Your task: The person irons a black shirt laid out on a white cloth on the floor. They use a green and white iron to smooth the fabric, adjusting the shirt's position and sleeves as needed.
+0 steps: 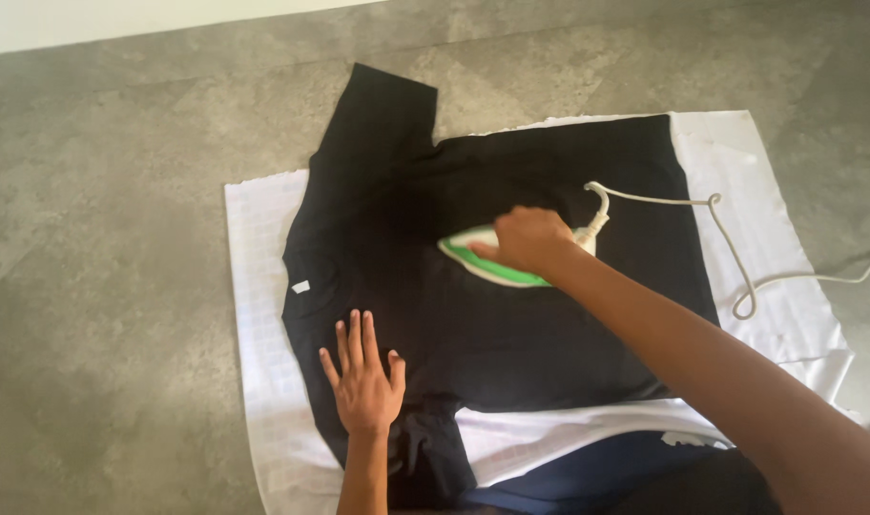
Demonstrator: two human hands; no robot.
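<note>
Dark blue cloth lies closest to the camera, at the bottom edge, maybe the person's own clothes. Just above it, the left hand rests flat and open on the black shirt, fingers spread, near the shirt's lower sleeve. The right hand is closed around the handle of a green and white iron. The iron sits on the middle of the shirt, with its tip pointing toward the collar. Its white cord runs off to the right across the floor.

The shirt lies spread out on a white checked sheet on the grey floor. The collar is on the left, with a small white tag showing. It looks mostly smooth. Some cloth near the left hand seems bunched, so that part likely needs ironing, though the dark cloth makes creases hard to see.
</note>
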